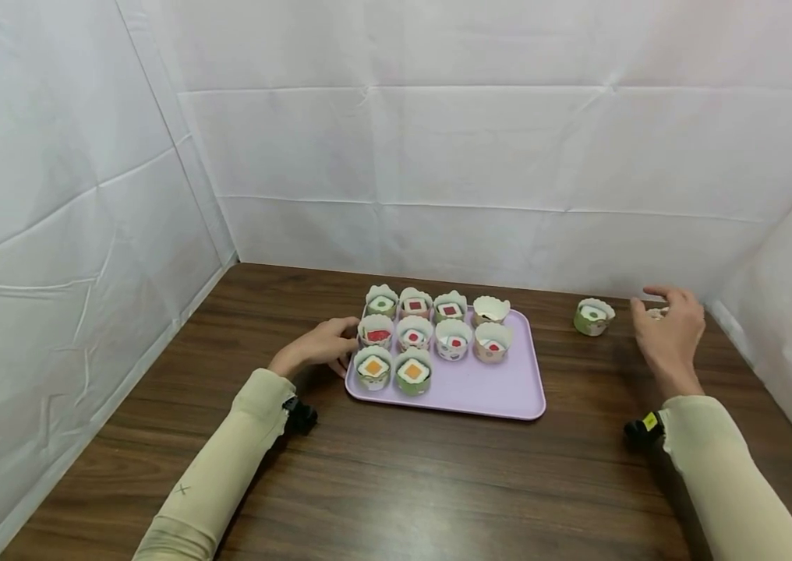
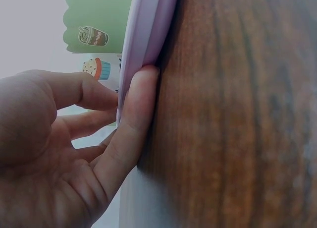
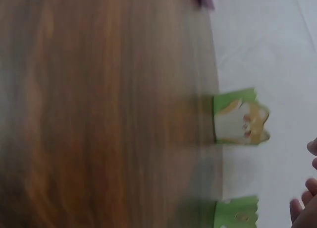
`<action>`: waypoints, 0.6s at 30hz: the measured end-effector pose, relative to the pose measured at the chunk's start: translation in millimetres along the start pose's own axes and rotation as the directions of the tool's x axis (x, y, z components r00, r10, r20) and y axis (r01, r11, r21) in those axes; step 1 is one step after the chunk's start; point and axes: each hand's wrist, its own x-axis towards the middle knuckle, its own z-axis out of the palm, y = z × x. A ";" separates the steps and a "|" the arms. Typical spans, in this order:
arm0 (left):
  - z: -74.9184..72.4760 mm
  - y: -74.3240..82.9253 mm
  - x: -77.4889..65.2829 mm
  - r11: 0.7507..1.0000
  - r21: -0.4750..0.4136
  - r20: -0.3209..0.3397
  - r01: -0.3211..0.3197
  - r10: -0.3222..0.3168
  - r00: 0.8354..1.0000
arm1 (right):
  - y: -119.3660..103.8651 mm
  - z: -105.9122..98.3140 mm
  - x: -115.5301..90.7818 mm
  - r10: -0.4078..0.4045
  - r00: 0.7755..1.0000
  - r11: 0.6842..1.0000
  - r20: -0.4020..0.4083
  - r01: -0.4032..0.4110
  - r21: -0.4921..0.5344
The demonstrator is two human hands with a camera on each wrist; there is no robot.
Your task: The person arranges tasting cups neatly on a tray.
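Observation:
The lilac tray (image 1: 487,389) lies on the table, and my left hand (image 1: 326,343) pinches its left rim. In the left wrist view, fingers (image 2: 141,96) of that hand press the rim from both sides. Several scalloped paper baking cups (image 1: 413,374) stand in rows on the tray, most holding white pieces with coloured centres that look like sushi rolls. My right hand (image 1: 673,331) hovers at the right over another cup (image 1: 658,313), mostly hidden behind it, with thumb and fingers apart. A green cup (image 1: 593,318) stands left of that hand; its printed animal side shows in the right wrist view.
The brown wooden table (image 1: 396,483) extends around the tray. White cloth walls (image 1: 473,148) close off the back, left and right. The tray's front right part bears no cups. The back right cup (image 1: 491,308) on the tray shows something dark inside.

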 end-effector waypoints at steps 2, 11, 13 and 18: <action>0.0 -0.2 0.3 1.000 -0.002 0.001 -0.001 0.001 1.000 | 7.5 -1.5 4.3 0.024 1.000 1.000 0.005 -0.024 -0.013; -0.5 1.0 -3.4 1.000 0.011 -0.001 0.007 -0.007 1.000 | 30.2 -5.3 12.9 0.130 0.976 0.984 0.175 -0.105 -0.145; -0.1 2.3 -4.4 1.000 0.011 0.000 0.003 -0.003 1.000 | 33.9 -5.7 13.1 0.176 0.958 0.977 0.225 -0.143 -0.156; 0.2 3.2 -3.4 1.000 0.004 0.000 -0.002 0.002 1.000 | 39.6 -5.5 14.9 0.220 0.932 0.972 0.287 -0.185 -0.142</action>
